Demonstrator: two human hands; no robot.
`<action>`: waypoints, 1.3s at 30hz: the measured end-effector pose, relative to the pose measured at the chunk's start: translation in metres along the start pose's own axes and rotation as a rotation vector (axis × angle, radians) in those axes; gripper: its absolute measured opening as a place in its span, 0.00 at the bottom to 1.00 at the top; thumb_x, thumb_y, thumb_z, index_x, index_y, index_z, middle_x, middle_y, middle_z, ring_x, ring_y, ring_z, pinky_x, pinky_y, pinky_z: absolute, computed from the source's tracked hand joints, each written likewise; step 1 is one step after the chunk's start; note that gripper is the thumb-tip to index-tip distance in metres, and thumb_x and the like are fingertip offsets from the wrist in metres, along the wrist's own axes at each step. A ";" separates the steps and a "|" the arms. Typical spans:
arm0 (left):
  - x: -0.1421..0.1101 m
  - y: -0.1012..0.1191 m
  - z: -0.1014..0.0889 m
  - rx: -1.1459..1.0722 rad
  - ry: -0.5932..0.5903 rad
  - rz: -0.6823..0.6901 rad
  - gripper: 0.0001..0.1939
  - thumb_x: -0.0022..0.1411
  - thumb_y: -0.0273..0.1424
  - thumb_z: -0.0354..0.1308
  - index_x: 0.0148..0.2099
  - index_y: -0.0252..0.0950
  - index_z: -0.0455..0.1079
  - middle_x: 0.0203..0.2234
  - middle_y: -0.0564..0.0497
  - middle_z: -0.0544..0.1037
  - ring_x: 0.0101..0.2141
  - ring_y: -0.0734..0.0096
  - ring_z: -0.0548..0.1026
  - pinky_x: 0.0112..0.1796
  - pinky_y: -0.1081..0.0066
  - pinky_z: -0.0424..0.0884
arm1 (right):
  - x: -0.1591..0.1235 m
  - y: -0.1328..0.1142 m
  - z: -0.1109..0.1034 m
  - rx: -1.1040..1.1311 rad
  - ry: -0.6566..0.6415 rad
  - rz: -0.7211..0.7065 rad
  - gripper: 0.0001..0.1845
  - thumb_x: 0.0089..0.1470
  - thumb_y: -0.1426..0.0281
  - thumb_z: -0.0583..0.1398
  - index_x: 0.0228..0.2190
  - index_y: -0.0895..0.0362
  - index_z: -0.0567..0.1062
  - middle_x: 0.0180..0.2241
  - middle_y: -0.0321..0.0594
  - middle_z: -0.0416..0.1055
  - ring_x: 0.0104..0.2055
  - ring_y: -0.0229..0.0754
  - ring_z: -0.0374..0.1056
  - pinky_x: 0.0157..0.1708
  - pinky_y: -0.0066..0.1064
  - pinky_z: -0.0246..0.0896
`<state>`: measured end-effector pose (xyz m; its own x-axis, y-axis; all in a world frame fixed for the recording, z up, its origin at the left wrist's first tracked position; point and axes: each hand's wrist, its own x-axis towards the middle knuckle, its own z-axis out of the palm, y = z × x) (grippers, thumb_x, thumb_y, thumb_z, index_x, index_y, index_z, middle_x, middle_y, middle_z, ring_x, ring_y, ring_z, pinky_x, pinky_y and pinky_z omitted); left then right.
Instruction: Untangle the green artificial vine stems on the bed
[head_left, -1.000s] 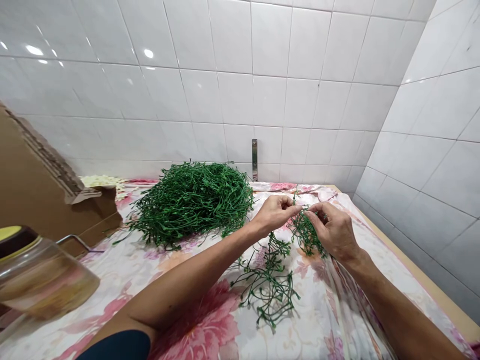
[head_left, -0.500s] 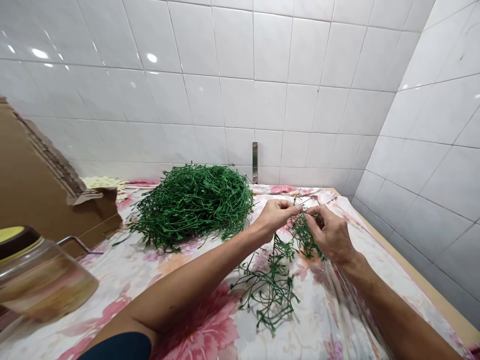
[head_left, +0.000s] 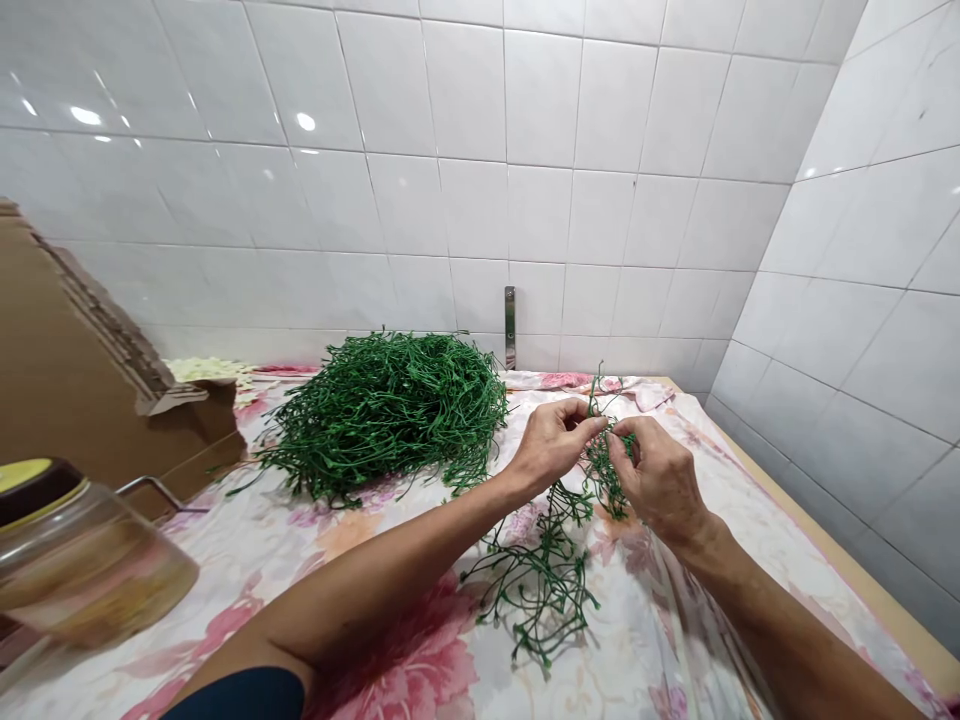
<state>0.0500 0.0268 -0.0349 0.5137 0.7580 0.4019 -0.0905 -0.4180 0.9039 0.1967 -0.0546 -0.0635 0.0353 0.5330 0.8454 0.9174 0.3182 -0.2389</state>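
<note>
a: what's in the hands?
b: a green wiry sprig (head_left: 606, 470), hanging below the pinch; its lower tangle (head_left: 536, 585) trails onto the floral cloth (head_left: 660, 640).
a: grip?
b: left hand (head_left: 553, 445) and right hand (head_left: 660, 478) both closed, fingertips pinching the sprig close together.
a: what's changed?
b: a thin stem (head_left: 598, 385) stands higher above the hands now.
a: around them?
b: a big mound of green strands (head_left: 390, 425) just left, a glass jar (head_left: 82, 570) at near left.
</note>
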 end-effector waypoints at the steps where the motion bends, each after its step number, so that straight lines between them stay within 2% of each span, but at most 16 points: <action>1: 0.000 -0.001 0.001 0.002 0.001 -0.006 0.15 0.57 0.37 0.63 0.26 0.34 0.64 0.20 0.58 0.61 0.24 0.78 0.59 0.27 0.73 0.54 | 0.000 0.000 0.001 0.002 -0.004 0.020 0.05 0.64 0.69 0.58 0.34 0.57 0.72 0.30 0.39 0.72 0.27 0.39 0.65 0.30 0.31 0.58; 6: 0.001 -0.002 0.001 -0.077 -0.027 -0.103 0.15 0.57 0.40 0.62 0.28 0.33 0.67 0.19 0.57 0.65 0.21 0.78 0.61 0.24 0.73 0.56 | 0.001 -0.003 0.000 0.132 -0.055 0.085 0.06 0.62 0.68 0.59 0.33 0.56 0.72 0.28 0.37 0.72 0.26 0.38 0.65 0.29 0.30 0.60; 10: 0.005 0.004 -0.009 -0.050 -0.086 -0.077 0.18 0.58 0.42 0.61 0.27 0.34 0.64 0.19 0.58 0.62 0.21 0.79 0.58 0.24 0.74 0.53 | 0.004 -0.005 -0.006 0.241 -0.133 0.047 0.08 0.64 0.66 0.59 0.35 0.56 0.76 0.32 0.40 0.74 0.30 0.39 0.68 0.32 0.31 0.64; 12: 0.007 0.008 -0.014 0.017 -0.151 -0.060 0.19 0.59 0.43 0.61 0.26 0.35 0.62 0.19 0.59 0.60 0.21 0.80 0.56 0.24 0.74 0.51 | 0.007 -0.003 -0.011 0.260 -0.079 0.088 0.09 0.64 0.64 0.60 0.35 0.55 0.77 0.34 0.42 0.75 0.32 0.40 0.69 0.33 0.32 0.66; 14: 0.007 0.010 -0.018 0.071 -0.264 -0.078 0.20 0.60 0.44 0.60 0.26 0.35 0.62 0.18 0.59 0.59 0.21 0.80 0.55 0.24 0.73 0.49 | 0.009 0.001 -0.015 0.265 0.023 0.171 0.09 0.64 0.64 0.60 0.37 0.55 0.78 0.37 0.42 0.76 0.32 0.40 0.69 0.33 0.32 0.67; 16: 0.007 0.010 -0.019 0.075 -0.378 -0.103 0.20 0.61 0.44 0.60 0.27 0.35 0.61 0.18 0.59 0.59 0.20 0.80 0.54 0.23 0.73 0.48 | 0.011 0.006 -0.019 0.283 0.048 0.229 0.09 0.63 0.63 0.61 0.40 0.55 0.78 0.39 0.42 0.77 0.31 0.40 0.69 0.31 0.32 0.68; 20: 0.006 0.004 -0.019 -0.011 -0.485 -0.120 0.21 0.62 0.47 0.61 0.30 0.35 0.62 0.20 0.59 0.58 0.21 0.80 0.53 0.24 0.73 0.47 | 0.013 0.011 -0.022 0.382 -0.169 0.259 0.09 0.61 0.64 0.62 0.38 0.55 0.79 0.33 0.39 0.77 0.28 0.38 0.68 0.27 0.30 0.65; 22: 0.006 0.003 -0.019 -0.034 -0.504 -0.130 0.22 0.61 0.49 0.61 0.31 0.35 0.63 0.20 0.59 0.58 0.21 0.81 0.52 0.24 0.72 0.45 | 0.014 0.012 -0.022 0.412 -0.215 0.273 0.08 0.61 0.65 0.62 0.36 0.55 0.80 0.31 0.38 0.77 0.28 0.39 0.69 0.27 0.30 0.65; 24: 0.006 0.004 -0.019 -0.028 -0.497 -0.142 0.24 0.60 0.50 0.62 0.30 0.35 0.63 0.20 0.59 0.57 0.21 0.81 0.51 0.24 0.72 0.44 | 0.015 0.012 -0.022 0.424 -0.199 0.275 0.07 0.60 0.66 0.62 0.36 0.55 0.80 0.33 0.39 0.77 0.30 0.39 0.70 0.29 0.30 0.66; 27: 0.005 0.011 -0.019 0.001 -0.454 -0.162 0.25 0.60 0.51 0.62 0.30 0.34 0.63 0.20 0.59 0.57 0.21 0.80 0.51 0.23 0.72 0.44 | 0.016 0.011 -0.023 0.418 -0.152 0.245 0.06 0.60 0.66 0.62 0.35 0.55 0.79 0.34 0.39 0.77 0.32 0.40 0.71 0.31 0.30 0.67; 31: 0.004 0.018 -0.018 0.023 -0.417 -0.169 0.25 0.60 0.51 0.61 0.29 0.35 0.61 0.19 0.59 0.57 0.21 0.80 0.51 0.23 0.72 0.44 | 0.015 0.004 -0.026 0.383 -0.030 0.167 0.05 0.60 0.68 0.62 0.35 0.55 0.79 0.38 0.42 0.75 0.33 0.39 0.68 0.27 0.29 0.66; 33: 0.004 0.018 -0.018 0.022 -0.419 -0.159 0.25 0.61 0.51 0.60 0.28 0.36 0.61 0.19 0.59 0.58 0.21 0.79 0.52 0.23 0.72 0.44 | 0.014 0.001 -0.027 0.372 -0.009 0.131 0.05 0.61 0.68 0.62 0.36 0.55 0.78 0.39 0.42 0.75 0.32 0.38 0.67 0.26 0.29 0.65; 36: 0.005 0.017 -0.019 0.005 -0.451 -0.135 0.24 0.60 0.51 0.60 0.30 0.35 0.62 0.20 0.59 0.58 0.22 0.79 0.53 0.24 0.73 0.46 | 0.013 0.000 -0.027 0.345 -0.086 0.109 0.07 0.61 0.68 0.61 0.40 0.55 0.79 0.40 0.43 0.76 0.29 0.37 0.67 0.26 0.29 0.65; 39: 0.006 0.015 -0.022 -0.009 -0.501 -0.129 0.23 0.60 0.50 0.61 0.32 0.35 0.64 0.21 0.59 0.58 0.22 0.79 0.53 0.24 0.73 0.47 | 0.013 0.004 -0.025 0.362 -0.226 0.161 0.11 0.62 0.68 0.60 0.44 0.56 0.79 0.39 0.42 0.79 0.27 0.37 0.68 0.28 0.30 0.67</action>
<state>0.0325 0.0358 -0.0157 0.8664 0.4694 0.1702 -0.0059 -0.3312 0.9435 0.2105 -0.0666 -0.0415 0.0414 0.7431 0.6679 0.7080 0.4498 -0.5444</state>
